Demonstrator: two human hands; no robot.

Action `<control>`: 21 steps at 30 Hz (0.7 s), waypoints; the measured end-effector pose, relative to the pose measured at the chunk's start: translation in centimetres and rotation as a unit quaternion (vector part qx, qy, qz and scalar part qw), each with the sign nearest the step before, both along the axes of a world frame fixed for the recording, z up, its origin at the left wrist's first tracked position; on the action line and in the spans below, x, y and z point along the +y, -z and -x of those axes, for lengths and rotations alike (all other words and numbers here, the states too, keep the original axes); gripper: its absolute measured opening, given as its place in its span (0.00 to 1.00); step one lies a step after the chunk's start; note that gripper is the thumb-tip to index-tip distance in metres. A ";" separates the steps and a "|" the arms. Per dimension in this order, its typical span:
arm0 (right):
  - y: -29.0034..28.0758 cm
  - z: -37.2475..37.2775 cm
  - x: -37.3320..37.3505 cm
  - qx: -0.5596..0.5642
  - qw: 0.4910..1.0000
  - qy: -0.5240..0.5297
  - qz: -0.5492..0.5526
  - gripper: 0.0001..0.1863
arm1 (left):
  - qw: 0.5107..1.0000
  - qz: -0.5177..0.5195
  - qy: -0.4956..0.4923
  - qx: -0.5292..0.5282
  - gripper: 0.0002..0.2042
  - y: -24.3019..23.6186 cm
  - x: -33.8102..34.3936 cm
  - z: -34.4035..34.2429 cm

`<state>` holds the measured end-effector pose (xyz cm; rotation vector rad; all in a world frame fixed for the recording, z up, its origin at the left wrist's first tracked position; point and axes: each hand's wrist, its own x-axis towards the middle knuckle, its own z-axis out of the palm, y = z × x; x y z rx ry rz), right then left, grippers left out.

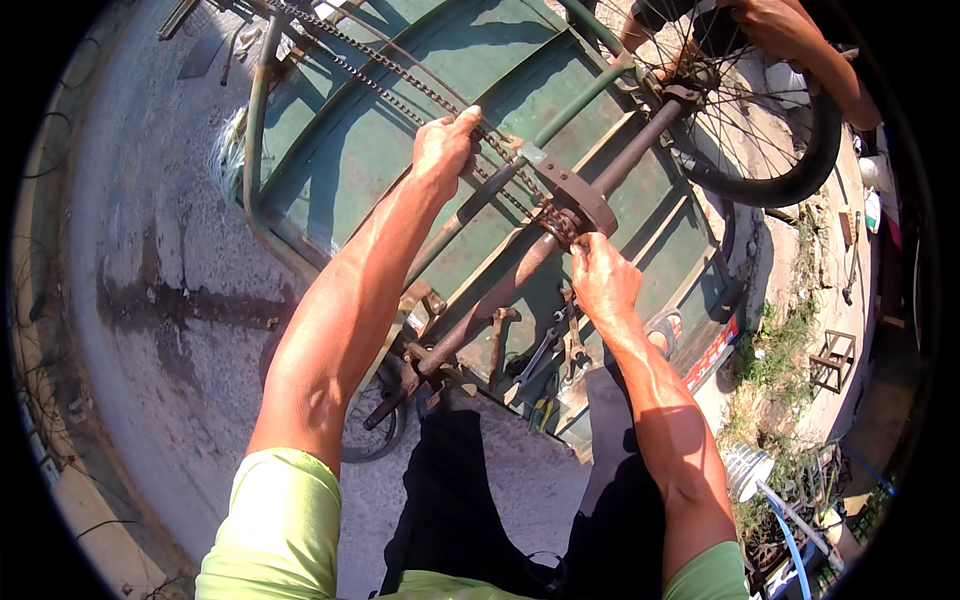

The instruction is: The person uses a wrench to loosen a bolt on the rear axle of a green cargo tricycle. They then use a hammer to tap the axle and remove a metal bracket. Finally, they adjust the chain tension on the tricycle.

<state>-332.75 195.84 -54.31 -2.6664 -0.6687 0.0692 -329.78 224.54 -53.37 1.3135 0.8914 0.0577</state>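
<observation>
A long drive chain (385,95) runs in two strands from the upper left to a rusty sprocket (562,226) on the axle (500,293) of an overturned green cart (440,45). Partway along it, my left hand (444,157) is closed round the chain. My right hand (604,280) pinches the chain where it meets the near side of the sprocket; the fingertips are partly hidden. A curved brown metal bracket (580,190) sits over the axle just beyond the sprocket.
At the upper right, another person's hand (775,25) is by a spoked wheel (790,185) at the axle's end. Spanners (540,355) and a hammer (498,340) lie on the cart's underside near my legs. A small wooden stool (833,360) stands at the right.
</observation>
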 end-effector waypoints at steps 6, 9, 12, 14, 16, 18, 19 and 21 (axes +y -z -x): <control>0.8 -0.2 0.1 0.002 1.000 -0.017 0.002 0.09 | 0.999 0.000 0.009 0.044 0.19 2.0 0.9 1.1; 1.4 0.0 -0.1 -0.010 0.999 -0.029 0.011 0.09 | 0.997 -0.004 0.056 0.047 0.23 1.5 -0.4 3.3; 1.3 -0.4 -0.9 -0.020 0.999 -0.045 0.019 0.09 | 0.975 -0.153 0.138 0.086 0.23 0.8 -4.4 7.1; 1.4 -0.5 -0.8 -0.031 0.997 -0.061 0.030 0.08 | 0.949 -0.220 0.208 0.086 0.24 1.4 -7.3 11.2; 1.1 -1.0 -0.6 -0.040 0.996 -0.076 0.036 0.09 | 0.925 -0.269 0.253 0.088 0.27 2.1 -10.4 14.6; 0.5 -1.1 0.0 -0.029 0.994 -0.092 0.046 0.09 | 0.913 -0.288 0.265 0.115 0.29 2.7 -12.7 16.8; 0.4 -1.3 0.0 -0.024 0.993 -0.100 0.054 0.10 | 0.915 -0.283 0.260 0.124 0.30 2.9 -13.6 17.3; 0.3 -1.6 -0.4 -0.022 0.993 -0.104 0.048 0.10 | 0.903 -0.319 0.261 0.124 0.27 3.4 -14.5 17.4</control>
